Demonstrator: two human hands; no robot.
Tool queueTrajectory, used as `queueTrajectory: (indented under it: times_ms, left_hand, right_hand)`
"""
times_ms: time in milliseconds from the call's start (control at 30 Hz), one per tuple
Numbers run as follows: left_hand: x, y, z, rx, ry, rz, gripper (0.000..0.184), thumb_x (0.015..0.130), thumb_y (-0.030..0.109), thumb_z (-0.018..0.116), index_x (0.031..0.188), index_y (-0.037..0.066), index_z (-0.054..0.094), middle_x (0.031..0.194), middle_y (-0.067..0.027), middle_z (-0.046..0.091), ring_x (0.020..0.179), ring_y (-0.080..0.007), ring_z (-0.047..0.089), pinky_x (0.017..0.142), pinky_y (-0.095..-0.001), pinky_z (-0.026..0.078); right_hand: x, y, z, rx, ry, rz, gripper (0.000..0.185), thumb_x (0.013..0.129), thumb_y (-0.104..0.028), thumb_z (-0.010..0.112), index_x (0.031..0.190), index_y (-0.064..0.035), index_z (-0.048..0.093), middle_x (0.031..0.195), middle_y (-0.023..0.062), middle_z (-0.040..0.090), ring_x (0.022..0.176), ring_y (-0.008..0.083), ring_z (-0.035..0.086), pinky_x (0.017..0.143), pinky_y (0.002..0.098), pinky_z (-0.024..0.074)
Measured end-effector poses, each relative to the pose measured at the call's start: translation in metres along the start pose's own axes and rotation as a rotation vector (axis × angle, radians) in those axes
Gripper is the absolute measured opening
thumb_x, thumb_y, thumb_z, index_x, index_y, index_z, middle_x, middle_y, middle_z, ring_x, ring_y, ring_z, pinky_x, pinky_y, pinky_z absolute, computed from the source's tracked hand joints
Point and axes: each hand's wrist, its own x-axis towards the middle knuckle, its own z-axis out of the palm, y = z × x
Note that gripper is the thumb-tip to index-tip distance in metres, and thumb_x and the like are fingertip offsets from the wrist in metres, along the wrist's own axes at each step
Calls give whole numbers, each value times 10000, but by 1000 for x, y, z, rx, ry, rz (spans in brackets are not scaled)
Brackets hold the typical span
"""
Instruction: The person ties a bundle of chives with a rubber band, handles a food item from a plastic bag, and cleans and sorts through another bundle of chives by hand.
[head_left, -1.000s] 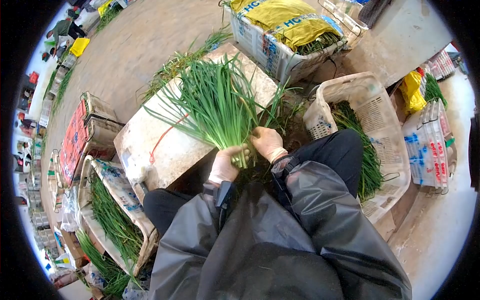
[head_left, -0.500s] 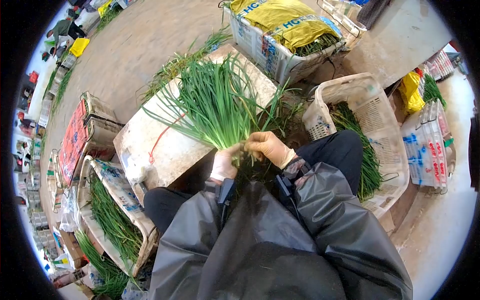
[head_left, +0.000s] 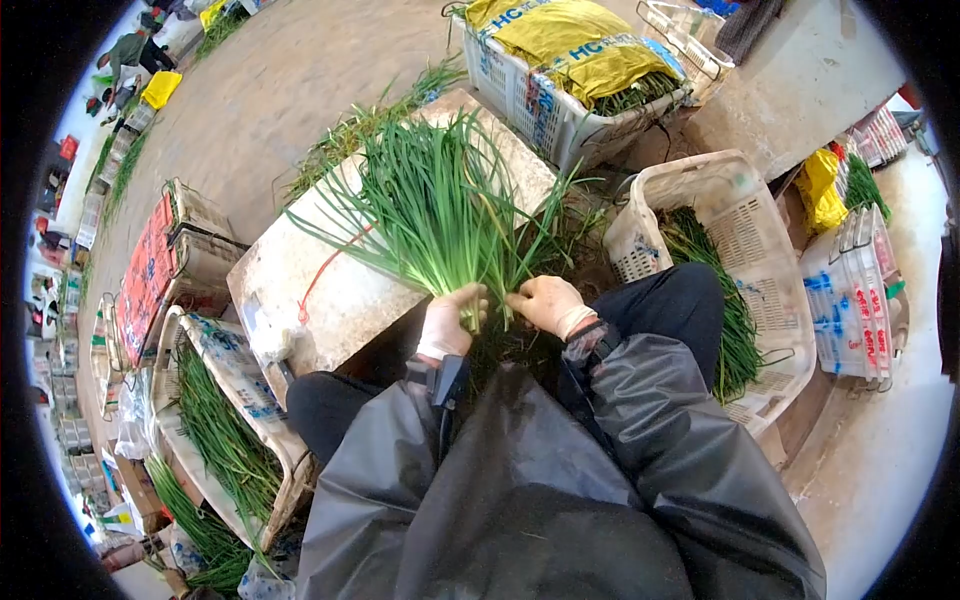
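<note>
My left hand point(head_left: 452, 318), in a pale glove, is closed round the base of a fanned bunch of chives point(head_left: 430, 225). The leaves spread away from me over a dirty white board point(head_left: 330, 310). Just to the right, my right hand point(head_left: 550, 304), also gloved, pinches a few chive stalks point(head_left: 506, 282) near their lower ends. Those stalks stand slightly apart from the main bunch, and the tips of the right fingers are partly hidden. A red string point(head_left: 318, 276) lies on the board left of the leaves.
A white crate point(head_left: 740, 165) of chives stands by my right knee, another crate point(head_left: 240, 385) by my left. Beyond the board is a crate point(head_left: 560, 135) under a yellow sack point(head_left: 570, 50). Loose leaves point(head_left: 345, 150) lie at the board's far edge. A person point(head_left: 135, 55) bends far left.
My right hand has moved a little right, away from my left hand, drawing a few stalks apart from the bunch. My left hand stays closed on the bunch, nearly in place.
</note>
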Motion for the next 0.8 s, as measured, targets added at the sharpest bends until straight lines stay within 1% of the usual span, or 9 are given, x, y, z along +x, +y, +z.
queueTrajectory:
  times_ms: [100,167,233,300,333,433,567,600,800]
  left_hand:
    - [4,0,-5,-30,-62,-31,160,960,127,671,1062,5,683,920,-70,727,706,-172,646,619,-300,541]
    - [4,2,-4,-52,-88,-38,155,958,120,669,1060,4,683,922,-71,727,705,-174,643,618,-297,539]
    - [-1,6,-5,-57,-76,-26,154,957,116,669,1060,2,684,921,-71,726,704,-175,640,614,-296,537]
    - [-3,8,-2,-41,-39,1,158,956,117,668,1061,-1,687,919,-70,724,702,-177,637,608,-295,535]
    - [-3,10,-2,-48,-39,-3,153,939,104,689,1049,-3,697,905,-67,721,700,-180,639,599,-293,529]
    - [-1,9,1,-26,24,63,151,917,87,716,1036,-6,706,889,-65,719,698,-183,642,595,-290,522]
    - [0,-1,3,35,67,124,150,889,57,736,1022,-11,716,871,-68,720,694,-182,649,601,-295,521]
    - [2,-6,3,28,53,129,129,878,42,743,997,-3,720,865,-62,720,691,-179,653,606,-299,526]
    - [0,-17,5,-67,-102,130,245,893,19,728,1136,23,693,973,-54,739,785,-189,699,684,-318,566]
  right_hand:
    - [19,8,22,76,27,21,479,892,-521,642,1003,-76,778,995,209,739,989,398,702,894,480,555]
    - [23,11,36,157,17,25,388,836,-412,697,1015,-76,773,999,206,739,989,408,696,897,482,555]
    - [23,7,36,264,33,15,363,799,-322,732,1001,-21,755,975,210,744,927,362,722,849,433,563]
    - [20,11,30,645,9,-25,333,803,-249,757,978,32,730,905,164,748,828,254,709,785,366,549]
    - [13,7,21,848,62,-114,287,814,-178,781,968,53,712,867,97,725,798,153,645,747,311,518]
    - [12,8,9,1160,110,-209,257,839,-174,800,921,38,680,823,40,695,814,119,620,753,295,513]
    - [6,4,14,345,315,-71,251,847,-239,732,983,-34,683,830,136,720,793,286,706,753,385,549]
    - [2,-1,17,398,299,-65,260,842,-283,701,997,-74,693,869,174,714,843,365,701,772,435,556]
    - [-10,-20,28,254,340,-185,256,851,-316,727,1004,-122,662,861,166,718,847,398,698,759,488,552]
